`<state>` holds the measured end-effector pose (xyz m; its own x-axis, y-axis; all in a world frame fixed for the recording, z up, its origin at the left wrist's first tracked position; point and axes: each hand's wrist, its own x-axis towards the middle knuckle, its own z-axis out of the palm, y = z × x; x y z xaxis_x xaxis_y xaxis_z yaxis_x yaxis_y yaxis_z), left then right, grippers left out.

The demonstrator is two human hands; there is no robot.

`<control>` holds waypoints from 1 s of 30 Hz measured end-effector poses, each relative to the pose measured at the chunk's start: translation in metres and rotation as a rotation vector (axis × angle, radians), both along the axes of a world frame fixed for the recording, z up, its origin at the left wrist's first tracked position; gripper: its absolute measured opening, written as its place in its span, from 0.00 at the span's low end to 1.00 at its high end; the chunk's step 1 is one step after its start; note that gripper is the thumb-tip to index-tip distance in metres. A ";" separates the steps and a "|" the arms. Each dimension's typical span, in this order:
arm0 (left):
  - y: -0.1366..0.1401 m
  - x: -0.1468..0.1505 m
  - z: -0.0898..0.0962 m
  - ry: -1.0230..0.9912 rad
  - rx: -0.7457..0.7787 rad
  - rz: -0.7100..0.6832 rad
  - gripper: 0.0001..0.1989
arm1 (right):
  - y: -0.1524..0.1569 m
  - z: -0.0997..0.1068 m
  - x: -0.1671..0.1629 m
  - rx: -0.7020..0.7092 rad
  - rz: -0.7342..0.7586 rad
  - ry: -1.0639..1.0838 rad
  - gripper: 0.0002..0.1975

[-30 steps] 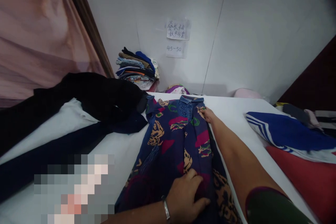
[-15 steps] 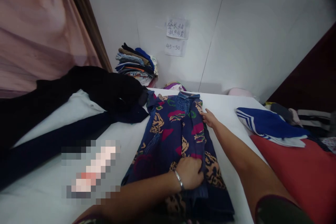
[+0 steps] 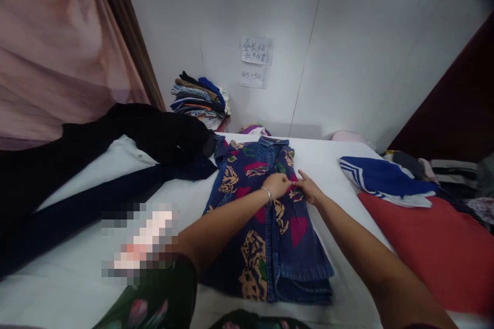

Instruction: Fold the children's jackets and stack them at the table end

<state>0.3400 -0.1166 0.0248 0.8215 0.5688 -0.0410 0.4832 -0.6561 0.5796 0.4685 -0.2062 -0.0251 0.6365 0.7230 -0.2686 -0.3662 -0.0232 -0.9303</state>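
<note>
A dark blue denim shirt (image 3: 254, 247) with magenta, tan and green patches lies on the white table, collar away from me. Its right-hand sleeve (image 3: 299, 236) rests lengthwise over the front, with the cuff near the hem. On the upper part of that sleeve my left hand (image 3: 276, 186), with a silver bracelet at the wrist, is closed and pinches the cloth. My right hand (image 3: 309, 189) lies at the shirt's right edge, its fingers stretched towards my left hand and touching the cloth, the thumb raised apart.
Black garments (image 3: 154, 126) and a dark navy one (image 3: 104, 203) sprawl on the left. Folded clothes are stacked (image 3: 200, 100) by the wall. A blue-and-white garment (image 3: 386, 177) and a red cloth (image 3: 428, 252) lie at right. Paper signs (image 3: 257, 51) hang on the wall.
My left hand has moved from the lower sleeve up beside my right hand. The sleeve's lower end now lies further right, and more of the shirt's front shows. My right hand stays near the edge.
</note>
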 end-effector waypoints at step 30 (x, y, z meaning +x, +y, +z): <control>0.145 0.136 -0.046 0.107 0.159 0.362 0.18 | -0.013 -0.012 -0.027 0.073 0.239 -0.105 0.51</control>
<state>0.4760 0.0282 -0.0209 0.5631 0.8264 -0.0038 0.7513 -0.5101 0.4188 0.4419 -0.2197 -0.0374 0.4669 0.8711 -0.1520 -0.2596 -0.0293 -0.9653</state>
